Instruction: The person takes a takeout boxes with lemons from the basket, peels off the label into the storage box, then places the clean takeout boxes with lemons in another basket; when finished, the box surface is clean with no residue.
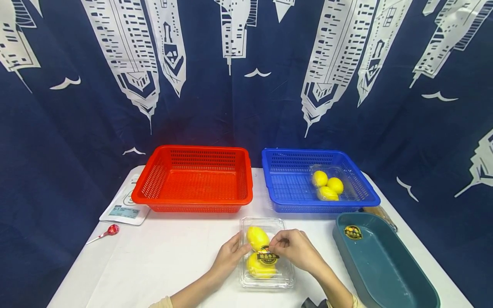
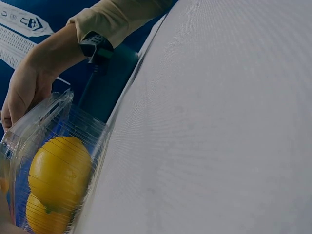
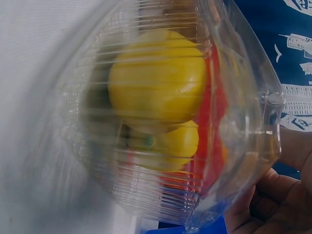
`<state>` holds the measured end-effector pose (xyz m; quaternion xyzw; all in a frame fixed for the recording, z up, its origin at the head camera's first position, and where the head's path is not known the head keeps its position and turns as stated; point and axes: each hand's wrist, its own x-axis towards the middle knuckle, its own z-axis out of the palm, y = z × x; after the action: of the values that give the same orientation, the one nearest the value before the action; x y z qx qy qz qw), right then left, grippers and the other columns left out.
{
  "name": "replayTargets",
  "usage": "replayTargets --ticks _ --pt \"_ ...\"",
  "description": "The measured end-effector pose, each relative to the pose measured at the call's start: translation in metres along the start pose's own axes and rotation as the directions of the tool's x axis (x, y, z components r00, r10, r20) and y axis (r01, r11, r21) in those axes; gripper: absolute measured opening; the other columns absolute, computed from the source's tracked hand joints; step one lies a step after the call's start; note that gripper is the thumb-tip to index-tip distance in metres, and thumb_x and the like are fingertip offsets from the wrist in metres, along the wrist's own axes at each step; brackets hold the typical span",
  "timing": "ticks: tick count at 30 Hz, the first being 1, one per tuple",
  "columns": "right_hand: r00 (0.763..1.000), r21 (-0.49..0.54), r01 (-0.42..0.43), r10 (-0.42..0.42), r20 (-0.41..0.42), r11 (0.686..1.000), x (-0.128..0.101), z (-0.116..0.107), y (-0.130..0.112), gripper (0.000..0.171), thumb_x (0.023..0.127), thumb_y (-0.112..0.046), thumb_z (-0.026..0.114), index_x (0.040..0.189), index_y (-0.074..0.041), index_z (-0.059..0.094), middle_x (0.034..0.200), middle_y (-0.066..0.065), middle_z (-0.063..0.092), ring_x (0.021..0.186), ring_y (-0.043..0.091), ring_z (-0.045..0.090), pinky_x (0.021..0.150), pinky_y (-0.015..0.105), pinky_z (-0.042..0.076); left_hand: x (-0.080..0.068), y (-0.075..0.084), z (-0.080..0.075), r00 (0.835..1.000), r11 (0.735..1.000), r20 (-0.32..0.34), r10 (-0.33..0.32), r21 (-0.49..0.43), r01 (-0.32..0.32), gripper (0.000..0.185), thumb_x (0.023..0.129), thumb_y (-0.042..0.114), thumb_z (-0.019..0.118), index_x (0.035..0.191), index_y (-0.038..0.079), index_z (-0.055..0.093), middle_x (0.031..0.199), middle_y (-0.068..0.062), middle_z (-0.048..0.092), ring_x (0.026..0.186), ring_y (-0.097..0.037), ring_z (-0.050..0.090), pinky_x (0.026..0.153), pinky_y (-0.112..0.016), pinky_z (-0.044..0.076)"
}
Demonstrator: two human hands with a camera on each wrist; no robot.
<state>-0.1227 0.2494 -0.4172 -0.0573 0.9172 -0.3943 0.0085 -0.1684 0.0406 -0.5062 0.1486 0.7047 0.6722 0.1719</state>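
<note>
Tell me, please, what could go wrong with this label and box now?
The label could crease or sit crooked, as the right hand pinches it near its edge. The clear box might slide if pressed, since the left hand steadies it from one side.

Yellow lemons [image 2: 59,168] sit inside a clear container [image 2: 95,126].

Box [image 1: 286,279] near table [image 1: 165,248] front, lemons [image 1: 257,238] in it; left hand [image 1: 228,259] at its left side, right hand [image 1: 295,249] above its right half, at label [image 1: 267,256]. Behind: left basket [image 1: 196,207], right basket [image 1: 316,208], three lemons [image 1: 334,185] in the latter. Tray [image 1: 393,261] right of box, before right basket; lollipop [image 1: 112,230] front-left of left basket.
</note>
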Motion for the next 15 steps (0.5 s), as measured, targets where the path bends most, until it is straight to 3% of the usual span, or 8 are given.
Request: replayTargets --ticks 15 --pt "1.0 0.014 -0.009 0.009 0.009 1.0 0.0013 -0.0006 0.0017 0.011 0.079 -0.02 0.078 0.077 -0.011 0.072 0.067 -0.003 0.066 0.06 0.005 0.055 0.054 0.019 0.048 -0.0027 0.0014 0.0006 1.0 1.0 -0.002 -0.004 0.007 0.004 0.078 0.094 0.037 0.06 0.149 -0.008 0.027 0.155 -0.026 0.028 0.144 -0.04 0.029 0.118 -0.048 0.027"
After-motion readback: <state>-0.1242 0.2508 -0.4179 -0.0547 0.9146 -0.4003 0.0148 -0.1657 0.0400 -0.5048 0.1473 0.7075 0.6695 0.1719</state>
